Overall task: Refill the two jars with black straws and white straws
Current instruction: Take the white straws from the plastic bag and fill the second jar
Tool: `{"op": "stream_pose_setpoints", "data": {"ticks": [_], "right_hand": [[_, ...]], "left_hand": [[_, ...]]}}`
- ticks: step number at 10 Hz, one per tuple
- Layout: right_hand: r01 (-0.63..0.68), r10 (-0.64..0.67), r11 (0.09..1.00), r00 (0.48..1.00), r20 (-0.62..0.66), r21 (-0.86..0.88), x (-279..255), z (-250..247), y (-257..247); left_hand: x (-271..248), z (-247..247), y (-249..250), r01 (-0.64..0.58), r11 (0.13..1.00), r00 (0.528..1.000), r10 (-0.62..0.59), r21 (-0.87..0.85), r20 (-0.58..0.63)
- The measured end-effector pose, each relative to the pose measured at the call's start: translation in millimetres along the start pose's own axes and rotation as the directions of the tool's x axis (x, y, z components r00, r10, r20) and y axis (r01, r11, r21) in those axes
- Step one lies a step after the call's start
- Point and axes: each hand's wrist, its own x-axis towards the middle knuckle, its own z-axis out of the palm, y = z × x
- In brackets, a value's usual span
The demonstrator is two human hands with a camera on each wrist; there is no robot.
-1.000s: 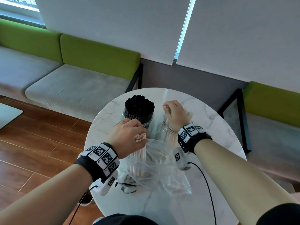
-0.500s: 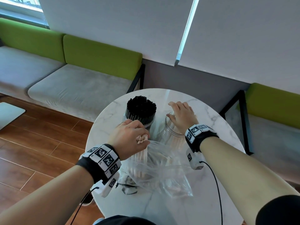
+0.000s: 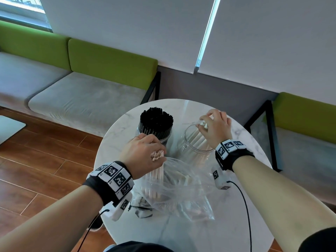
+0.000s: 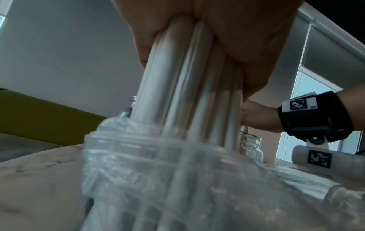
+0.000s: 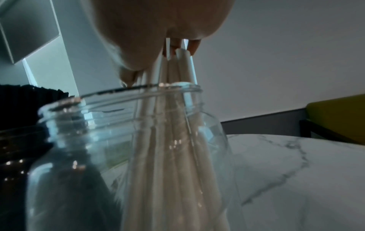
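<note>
At the left of the head view, the left hand [image 3: 143,155] is closed in a fist around a bundle of white straws [image 3: 154,180], holding them upright near their top ends; their lower ends stand inside a crumpled clear plastic bag [image 3: 181,193] on the marble table [image 3: 209,233]. Above it, centre frame, the left jar [image 3: 164,139] is packed full of black straws [image 3: 156,120], so that half looks done.

To the right stands the clear jar [image 3: 189,142], only partly filled with white straws that lean toward its far side. The right hand [image 3: 216,128] hovers over its mouth with fingers spread and loosely bent, fingertips touching the straw tops; from the wrist view it seems to steady rather than clasp them.

To do this step well, the right hand would best push the leaning straws to one side and hold them there, opening a gap. The left hand should lift its bundle straight up, clear of the bag, keep it tight and vertical, and lower it into the gap without catching the rim.
</note>
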Motion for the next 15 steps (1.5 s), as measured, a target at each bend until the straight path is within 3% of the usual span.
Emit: {"op": "stream_pose_setpoints", "data": {"ticks": [2, 3, 6, 8, 9, 11, 12, 13, 15], "right_hand": [[-0.181, 0.136, 0.924, 0.979, 0.151, 0.338, -6, 4, 1], [-0.250, 0.189, 0.903, 0.962, 0.199, 0.349, -2, 7, -3], [-0.155, 0.152, 0.877, 0.987, 0.045, 0.454, 12, 9, -10], [-0.180, 0.145, 0.900, 0.982, 0.118, 0.396, 7, 16, 3], [-0.153, 0.129, 0.920, 0.988, 0.089, 0.361, 6, 14, 2], [0.037, -0.067, 0.983, 0.985, 0.160, 0.181, 8, 10, -6], [0.017, -0.063, 0.972, 0.980, 0.191, 0.233, 9, 12, -9], [-0.033, -0.007, 0.926, 0.995, 0.102, 0.377, 10, 9, -8], [-0.095, 0.067, 0.916, 0.994, 0.085, 0.390, 11, 5, -2]], "left_hand": [[0, -1, 1, -0.009, 1.000, 1.000, 0.009, -0.003, -0.013], [-1, -1, 1, -0.011, 1.000, 1.000, 0.011, 0.002, -0.008], [-1, 0, 0, 0.002, 1.000, 1.000, -0.002, -0.005, -0.014], [-1, -1, 0, 0.001, 1.000, 1.000, -0.001, -0.011, -0.018], [-1, -1, -1, 0.000, 1.000, 1.000, 0.000, -0.014, -0.015], [0, 0, -1, -0.002, 1.000, 1.000, 0.001, -0.023, -0.018], [0, 0, -1, -0.002, 1.000, 1.000, 0.002, -0.024, -0.021], [0, 0, -1, 0.003, 1.000, 1.000, -0.003, -0.021, -0.011], [0, -2, 0, 0.006, 1.000, 1.000, -0.005, -0.013, 0.003]]}}
